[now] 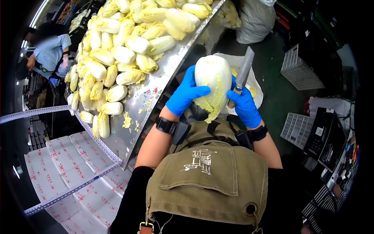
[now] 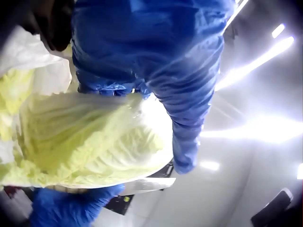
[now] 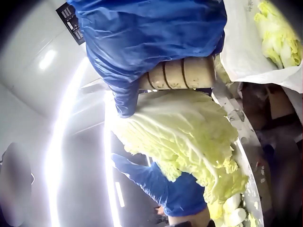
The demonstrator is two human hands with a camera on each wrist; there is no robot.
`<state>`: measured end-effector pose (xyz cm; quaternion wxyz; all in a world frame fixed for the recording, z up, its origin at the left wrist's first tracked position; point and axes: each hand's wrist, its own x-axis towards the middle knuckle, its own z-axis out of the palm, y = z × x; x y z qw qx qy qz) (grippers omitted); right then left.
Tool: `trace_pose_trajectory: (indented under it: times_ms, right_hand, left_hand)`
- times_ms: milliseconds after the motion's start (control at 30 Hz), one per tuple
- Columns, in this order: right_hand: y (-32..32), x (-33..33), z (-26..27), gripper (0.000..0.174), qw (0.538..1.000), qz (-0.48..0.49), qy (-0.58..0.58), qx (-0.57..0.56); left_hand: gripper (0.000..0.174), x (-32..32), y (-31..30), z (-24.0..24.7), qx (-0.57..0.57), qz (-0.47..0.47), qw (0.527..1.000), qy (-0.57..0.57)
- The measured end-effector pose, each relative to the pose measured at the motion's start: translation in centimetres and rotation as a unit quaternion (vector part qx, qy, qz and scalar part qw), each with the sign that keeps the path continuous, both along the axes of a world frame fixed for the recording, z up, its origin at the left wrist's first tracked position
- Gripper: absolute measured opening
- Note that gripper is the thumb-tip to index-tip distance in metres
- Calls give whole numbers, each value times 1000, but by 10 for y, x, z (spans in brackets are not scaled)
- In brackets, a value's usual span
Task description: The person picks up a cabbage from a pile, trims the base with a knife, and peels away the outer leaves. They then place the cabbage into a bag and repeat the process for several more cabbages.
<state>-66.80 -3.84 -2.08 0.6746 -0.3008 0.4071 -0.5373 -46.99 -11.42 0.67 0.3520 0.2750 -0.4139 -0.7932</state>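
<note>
Far left, a person in a blue shirt (image 1: 48, 48) bends by the racks. Steel counter (image 1: 156, 91) carries a pile of napa heads (image 1: 117, 58), with leaf scraps near its edge. Left hand (image 1: 186, 93), blue-gloved, wraps the cabbage (image 1: 213, 78) from its left side, fingers curled round it and thumb across the front. The cabbage is held up off the counter, in front of the chest between both hands, loose leaves toward the body. Right hand (image 1: 245, 107), also gloved, grips the knife (image 1: 244, 70) by its wooden handle against the cabbage's right side, blade pointing up and away. White crates (image 1: 300, 68) on the floor at right.
</note>
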Motion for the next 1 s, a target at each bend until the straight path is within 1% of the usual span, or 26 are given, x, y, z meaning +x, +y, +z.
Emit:
trace_pose_trajectory:
  times_ms: [33, 67, 100, 133, 200, 233, 267, 300, 333, 400, 433, 467, 533, 633, 733, 833, 933, 1000]
  right_hand:
    - [2, -7, -5, 58, 999, 15, 28, 21]
    - [4, -10, -7, 57, 999, 10, 38, 23]
    - [5, -14, -9, 55, 998, 6, 49, 24]
    - [6, -18, -11, 53, 998, 1, 59, 25]
    - [13, -22, -19, 51, 992, -48, 116, -10]
    - [12, -25, -9, 47, 994, -99, 53, -10]
    - [16, -34, -3, 37, 981, -152, 116, 20]
    - [20, -47, 2, 28, 950, -126, 284, 32]
    - [24, -55, 8, 20, 891, -92, 443, 50]
    - [28, -54, 30, 16, 815, -64, 576, -29]
    - [28, -53, 35, 16, 766, -46, 638, -70]
    - [27, -53, 35, 16, 751, -31, 655, -73]
    - [27, -51, 34, 17, 723, 3, 686, -79]
    - [25, -46, 35, 16, 709, 15, 703, -51]
    - [22, -41, 35, 15, 703, 26, 710, -21]
    - [20, -37, 40, 12, 699, 51, 713, -4]
    - [20, -34, 37, 10, 706, 38, 707, 15]
    - [18, -32, 35, 9, 705, 30, 708, 18]
  left_hand:
    - [73, -8, -1, 0, 10, -26, 1000, -12]
    - [72, -15, -1, 2, 19, -53, 998, -24]
    - [70, -20, -4, 6, 80, -64, 995, -18]
    - [71, -26, -8, 6, 62, -55, 996, -33]
    - [72, -33, -6, 2, 36, -45, 996, -66]
    - [73, -36, -9, 0, 23, -56, 994, -89]
    - [73, -37, -14, -1, 8, -67, 992, -110]
    - [74, -39, -18, -3, -6, -80, 988, -131]
    - [74, -41, -21, -12, -24, -92, 986, -138]
    - [74, -43, -28, -30, -61, -115, 980, -150]
    - [72, -46, -33, -30, -79, -155, 977, -127]
    - [66, -46, -35, -34, -67, -173, 974, -129]
    - [59, -45, -41, -37, -56, -215, 961, -166]
    - [56, -48, -49, -38, -67, -244, 952, -174]
    - [54, -48, -58, -40, -62, -278, 942, -175]
    - [52, -53, -63, -41, -109, -311, 926, -186]
    - [51, -55, -66, -49, -78, -324, 929, -160]
    - [51, -56, -68, -50, -106, -341, 918, -171]
